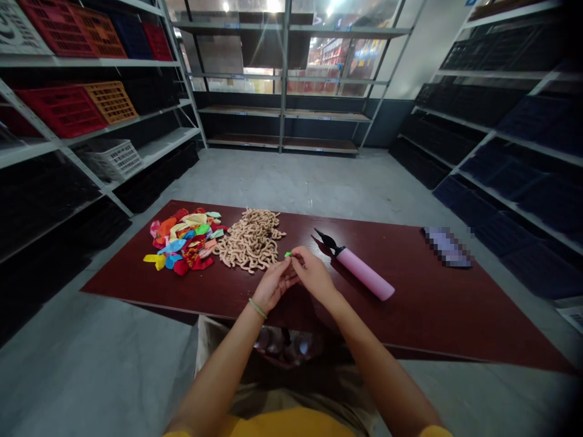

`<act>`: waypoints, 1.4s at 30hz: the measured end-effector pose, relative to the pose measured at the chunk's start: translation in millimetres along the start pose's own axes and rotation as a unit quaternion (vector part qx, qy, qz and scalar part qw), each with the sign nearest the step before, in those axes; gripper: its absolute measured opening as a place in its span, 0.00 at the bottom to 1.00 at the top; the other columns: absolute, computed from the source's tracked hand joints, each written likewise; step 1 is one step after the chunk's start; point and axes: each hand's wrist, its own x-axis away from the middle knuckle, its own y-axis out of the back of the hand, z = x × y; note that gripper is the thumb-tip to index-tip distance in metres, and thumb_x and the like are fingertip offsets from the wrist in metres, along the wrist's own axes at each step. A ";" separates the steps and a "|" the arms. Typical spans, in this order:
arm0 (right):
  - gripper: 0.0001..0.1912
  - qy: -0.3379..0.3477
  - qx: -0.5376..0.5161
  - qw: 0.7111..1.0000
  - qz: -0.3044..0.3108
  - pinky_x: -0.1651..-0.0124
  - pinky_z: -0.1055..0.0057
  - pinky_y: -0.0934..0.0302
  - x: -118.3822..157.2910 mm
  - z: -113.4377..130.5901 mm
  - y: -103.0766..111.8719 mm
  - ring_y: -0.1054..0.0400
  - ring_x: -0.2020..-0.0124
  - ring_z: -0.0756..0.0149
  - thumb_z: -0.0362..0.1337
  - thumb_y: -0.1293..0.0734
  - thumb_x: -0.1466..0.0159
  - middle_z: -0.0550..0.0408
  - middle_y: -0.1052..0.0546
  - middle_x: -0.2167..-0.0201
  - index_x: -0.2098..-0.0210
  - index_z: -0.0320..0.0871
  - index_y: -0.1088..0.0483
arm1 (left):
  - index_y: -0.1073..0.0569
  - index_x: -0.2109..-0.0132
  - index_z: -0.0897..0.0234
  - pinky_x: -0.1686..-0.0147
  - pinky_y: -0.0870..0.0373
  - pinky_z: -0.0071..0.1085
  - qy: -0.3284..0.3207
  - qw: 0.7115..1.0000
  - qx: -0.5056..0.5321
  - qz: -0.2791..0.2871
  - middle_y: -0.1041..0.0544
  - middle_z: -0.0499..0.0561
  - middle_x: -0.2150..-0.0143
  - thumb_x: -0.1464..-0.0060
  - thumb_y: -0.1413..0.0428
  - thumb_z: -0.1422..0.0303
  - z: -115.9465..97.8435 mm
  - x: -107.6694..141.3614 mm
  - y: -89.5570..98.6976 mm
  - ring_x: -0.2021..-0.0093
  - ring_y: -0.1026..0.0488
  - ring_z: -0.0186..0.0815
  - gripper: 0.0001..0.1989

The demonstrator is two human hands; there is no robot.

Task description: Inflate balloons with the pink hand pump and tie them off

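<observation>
Both hands meet over the near middle of the table. My left hand (272, 286), with a pale green band at the wrist, has its thumb and forefinger closed at a small green balloon (288, 254). Only a bright bit of the balloon shows; fingers cover the rest. My right hand (313, 273) pinches at the same spot from the right. Just beyond the left hand lies a heap of curled beige pieces (252, 240). Left of that heap is a pile of limp balloons (186, 233) in many colours. A pink hand pump (364, 273) with a black nozzle lies right of my right hand.
The dark red table (432, 309) spans the space before me. A blurred-out flat object (446, 247) lies at its right end. Below the near edge is an open container (207, 334) with clear items by it. Shelves with crates (68, 112) stand left; more racks stand behind and right.
</observation>
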 end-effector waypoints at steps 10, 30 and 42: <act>0.11 0.026 0.108 0.994 0.004 0.58 0.61 0.37 21.5 5.6 15.6 0.28 0.61 0.55 0.39 0.41 0.33 0.49 0.23 0.61 0.52 0.46 0.35 | 0.22 0.63 0.66 0.56 0.28 0.30 -0.052 0.997 -0.007 -0.049 0.20 0.53 0.59 0.52 0.33 0.64 4.3 2.9 -3.3 0.59 0.23 0.34 0.11; 0.35 0.088 0.303 0.949 0.014 0.59 0.66 0.29 80.2 -7.2 82.3 0.28 0.49 0.57 0.40 0.40 0.33 0.48 0.31 0.40 0.29 0.51 0.55 | 0.25 0.60 0.68 0.59 0.22 0.28 -0.105 0.962 0.194 -0.163 0.19 0.52 0.65 0.39 0.44 0.73 -63.8 1.9 -2.0 0.64 0.20 0.31 0.04; 0.32 0.147 0.314 0.936 0.054 0.57 0.63 0.29 72.3 16.5 42.8 0.27 0.52 0.57 0.38 0.39 0.33 0.48 0.28 0.45 0.31 0.48 0.48 | 0.26 0.61 0.65 0.64 0.28 0.23 -0.212 0.959 0.111 -0.150 0.21 0.49 0.64 0.47 0.36 0.70 -78.2 10.1 11.3 0.62 0.22 0.31 0.07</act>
